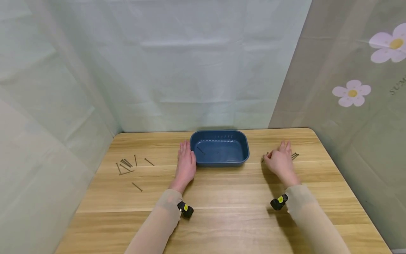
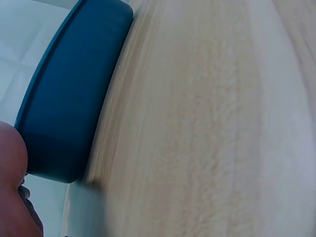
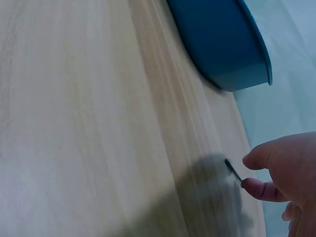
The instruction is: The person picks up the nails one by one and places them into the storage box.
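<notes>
My left hand [image 1: 185, 163] lies with straight fingers along the left wall of a blue plastic basin [image 1: 222, 164]; its thumb [image 2: 11, 155] is against the wall in the left wrist view. One dark nail [image 1: 201, 150] lies inside the basin. Over the right side of the table is my right hand [image 1: 280, 161]. In the right wrist view, a nail [image 3: 234, 171] has one end at a fingertip, with thumb and finger apart. Several more nails [image 1: 295, 156] show beside that hand, partly hidden by it.
On the left of the wooden table [image 1: 228, 211] lie several scattered nails [image 1: 126, 163], one of them nearer the front [image 1: 137, 186]. Pale cloth [image 1: 196, 70] hangs behind the table, and a flowered cloth [image 1: 333, 120] hangs on the right.
</notes>
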Available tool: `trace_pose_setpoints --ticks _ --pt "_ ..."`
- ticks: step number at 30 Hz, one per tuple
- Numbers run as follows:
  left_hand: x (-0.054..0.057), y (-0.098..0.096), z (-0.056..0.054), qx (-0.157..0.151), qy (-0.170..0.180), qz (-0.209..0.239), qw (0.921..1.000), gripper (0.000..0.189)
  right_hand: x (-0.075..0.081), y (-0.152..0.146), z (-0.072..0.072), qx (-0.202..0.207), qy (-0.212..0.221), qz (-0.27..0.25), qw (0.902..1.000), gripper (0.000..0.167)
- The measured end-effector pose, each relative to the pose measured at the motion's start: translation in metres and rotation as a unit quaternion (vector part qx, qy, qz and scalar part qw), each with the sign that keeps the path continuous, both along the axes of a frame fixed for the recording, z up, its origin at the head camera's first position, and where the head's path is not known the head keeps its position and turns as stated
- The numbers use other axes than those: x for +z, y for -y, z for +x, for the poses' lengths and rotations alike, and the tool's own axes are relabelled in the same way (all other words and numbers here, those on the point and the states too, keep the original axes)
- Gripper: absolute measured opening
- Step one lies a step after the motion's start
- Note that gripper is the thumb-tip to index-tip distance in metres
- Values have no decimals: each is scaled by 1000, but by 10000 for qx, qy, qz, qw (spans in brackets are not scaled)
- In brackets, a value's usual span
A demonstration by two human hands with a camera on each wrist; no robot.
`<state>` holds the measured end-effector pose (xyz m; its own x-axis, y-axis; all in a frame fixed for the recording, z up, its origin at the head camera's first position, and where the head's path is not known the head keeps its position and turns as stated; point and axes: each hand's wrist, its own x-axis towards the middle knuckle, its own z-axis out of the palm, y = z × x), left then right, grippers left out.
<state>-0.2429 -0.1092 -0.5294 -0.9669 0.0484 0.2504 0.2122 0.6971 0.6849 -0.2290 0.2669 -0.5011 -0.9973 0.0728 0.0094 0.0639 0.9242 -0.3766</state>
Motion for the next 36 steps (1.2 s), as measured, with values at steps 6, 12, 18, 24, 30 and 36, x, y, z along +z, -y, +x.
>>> trace_pose_setpoints --ticks 6,12,18,24,30,36 --pt "2 0 1 14 144 2 9999 55 -7 0 -2 -74 165 106 9998 41" --pt "0 1 -1 19 70 -5 10000 54 -11 1 -6 -71 160 282 9994 42" --pt "0 0 0 -1 136 -13 9999 55 -10 0 -7 -24 141 379 9992 37" --pt "0 -1 0 4 193 -29 9998 56 -9 0 -8 -90 177 342 9992 37" --pt "1 -1 0 6 145 -57 9999 55 -9 0 -8 -112 147 425 9989 39" --pt "-1 -1 0 35 122 -78 9999 55 -10 1 -8 -85 219 503 9985 41"
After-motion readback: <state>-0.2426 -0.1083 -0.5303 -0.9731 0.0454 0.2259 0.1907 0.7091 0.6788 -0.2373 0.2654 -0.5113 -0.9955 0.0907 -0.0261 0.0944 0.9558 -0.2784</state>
